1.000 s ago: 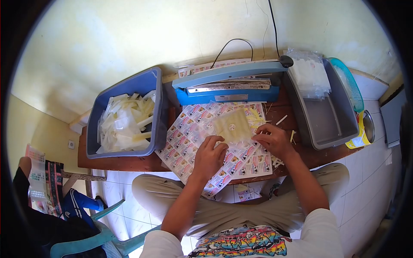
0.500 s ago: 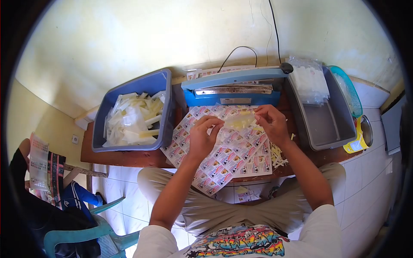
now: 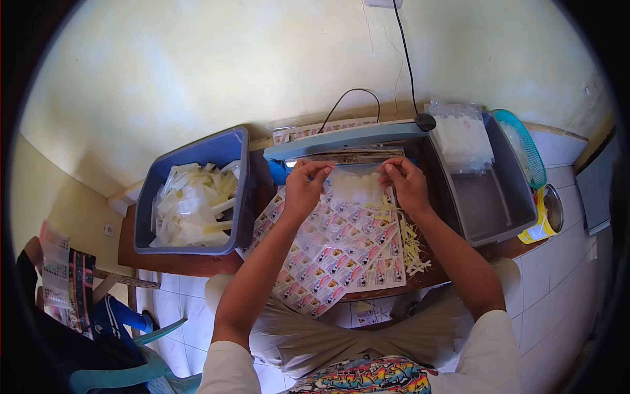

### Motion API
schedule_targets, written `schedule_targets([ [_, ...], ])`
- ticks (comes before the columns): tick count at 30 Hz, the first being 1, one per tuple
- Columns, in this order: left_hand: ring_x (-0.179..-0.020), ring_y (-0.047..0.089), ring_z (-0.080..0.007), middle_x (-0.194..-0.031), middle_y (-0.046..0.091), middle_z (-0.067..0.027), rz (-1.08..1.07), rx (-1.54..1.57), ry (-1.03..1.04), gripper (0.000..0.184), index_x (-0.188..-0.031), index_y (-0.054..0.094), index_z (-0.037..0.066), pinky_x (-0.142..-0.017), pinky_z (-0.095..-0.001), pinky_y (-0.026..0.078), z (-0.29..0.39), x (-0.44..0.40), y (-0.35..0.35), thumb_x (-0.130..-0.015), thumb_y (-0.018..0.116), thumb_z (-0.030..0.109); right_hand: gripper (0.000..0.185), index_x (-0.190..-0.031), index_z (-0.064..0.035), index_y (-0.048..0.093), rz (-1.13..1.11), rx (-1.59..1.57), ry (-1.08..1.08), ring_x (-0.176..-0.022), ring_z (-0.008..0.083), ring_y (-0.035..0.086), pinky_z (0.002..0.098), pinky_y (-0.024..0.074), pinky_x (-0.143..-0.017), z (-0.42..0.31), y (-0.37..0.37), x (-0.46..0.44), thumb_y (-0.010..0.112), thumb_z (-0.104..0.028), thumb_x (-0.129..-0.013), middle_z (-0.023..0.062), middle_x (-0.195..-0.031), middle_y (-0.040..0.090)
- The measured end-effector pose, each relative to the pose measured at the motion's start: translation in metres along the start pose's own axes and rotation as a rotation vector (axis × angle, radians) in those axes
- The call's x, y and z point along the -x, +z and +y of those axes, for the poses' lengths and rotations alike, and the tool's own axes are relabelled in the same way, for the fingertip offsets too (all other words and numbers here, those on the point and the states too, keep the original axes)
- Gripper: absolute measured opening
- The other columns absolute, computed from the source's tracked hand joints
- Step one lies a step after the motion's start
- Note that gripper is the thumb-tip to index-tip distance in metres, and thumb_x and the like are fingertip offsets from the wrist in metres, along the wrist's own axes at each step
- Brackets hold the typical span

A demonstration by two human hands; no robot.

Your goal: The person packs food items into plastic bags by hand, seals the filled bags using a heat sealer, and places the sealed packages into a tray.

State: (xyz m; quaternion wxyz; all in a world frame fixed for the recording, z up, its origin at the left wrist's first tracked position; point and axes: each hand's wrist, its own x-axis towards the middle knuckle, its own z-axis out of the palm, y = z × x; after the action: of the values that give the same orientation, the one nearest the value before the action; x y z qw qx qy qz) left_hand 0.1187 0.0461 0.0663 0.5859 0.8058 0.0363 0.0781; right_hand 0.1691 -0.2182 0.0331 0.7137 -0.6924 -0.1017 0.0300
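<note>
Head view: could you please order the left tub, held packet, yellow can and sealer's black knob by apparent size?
Largest: left tub
Middle: held packet and yellow can, too alike to rank
Smallest: black knob

Illegible print on the patterned sheets [image 3: 321, 279], yellow tin [image 3: 538, 226] and shirt front [image 3: 367, 379]

A clear plastic packet [image 3: 357, 186], its pale, translucent contents showing, is held spread by its upper corners between the left fingers [image 3: 319, 173] and right fingers [image 3: 394, 172]. It is positioned before the blue sealer [image 3: 341, 142]; whether contact is made cannot be told.
</note>
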Motion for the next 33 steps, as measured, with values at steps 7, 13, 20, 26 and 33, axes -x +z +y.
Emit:
schedule_targets([
  [7,-0.088,0.075,-0.0148,-0.110,0.076,-0.0076,-0.018,0.451,-0.182,0.021,-0.123,0.077,0.000,-0.082,-0.0323,0.066,-0.014,-0.018,0.015,-0.109,0.067,0.013,0.017,-0.119,-0.0074,0.072,0.093,-0.237,0.018,-0.091,0.0127,0.078,0.0210,0.0495,-0.064,0.010,0.010,-0.014,0.068,-0.022,-0.110,0.0093,-0.101,0.082],
  [13,-0.103,0.077,-0.0207,-0.126,0.073,-0.0116,0.036,0.515,-0.180,0.029,-0.134,0.072,-0.004,-0.091,-0.0337,0.066,-0.026,-0.017,0.022,-0.110,0.063,0.008,0.016,-0.117,0.0003,0.069,0.081,-0.138,0.130,-0.100,0.0178,0.079,0.0277,0.0626,-0.080,0.009,0.005,-0.022,0.066,-0.014,-0.111,0.0101,-0.110,0.076],
  [20,-0.118,0.072,-0.0230,-0.142,0.064,-0.0188,-0.009,0.546,-0.149,0.046,-0.148,0.062,-0.005,-0.101,-0.0365,0.062,-0.023,-0.010,0.030,-0.103,0.055,-0.004,0.016,-0.122,0.0011,0.065,0.124,-0.216,-0.017,-0.111,0.0198,0.077,0.0314,0.0634,-0.094,0.021,0.012,-0.021,0.064,-0.007,-0.108,0.0094,-0.118,0.072],
  [26,-0.116,0.071,-0.0228,-0.143,0.063,-0.0182,0.147,0.566,-0.039,0.051,-0.146,0.059,-0.002,-0.095,-0.0369,0.061,-0.033,0.008,0.043,-0.095,0.057,-0.010,0.021,-0.120,0.0010,0.064,0.165,-0.068,-0.166,-0.116,0.0232,0.075,0.0336,0.0629,-0.095,0.012,0.017,0.000,0.060,0.005,-0.100,0.0135,-0.120,0.071],
  [33,-0.126,0.064,-0.0389,-0.151,0.059,-0.0190,0.101,-0.451,0.558,0.060,-0.148,0.059,0.002,-0.107,-0.0440,0.054,-0.024,0.016,0.044,-0.090,0.059,-0.014,0.048,-0.144,0.0021,0.058,-0.090,0.625,-0.455,-0.136,0.0420,0.061,0.0460,0.0487,-0.115,-0.004,0.014,0.012,0.061,0.000,-0.097,0.0218,-0.144,0.063],
])
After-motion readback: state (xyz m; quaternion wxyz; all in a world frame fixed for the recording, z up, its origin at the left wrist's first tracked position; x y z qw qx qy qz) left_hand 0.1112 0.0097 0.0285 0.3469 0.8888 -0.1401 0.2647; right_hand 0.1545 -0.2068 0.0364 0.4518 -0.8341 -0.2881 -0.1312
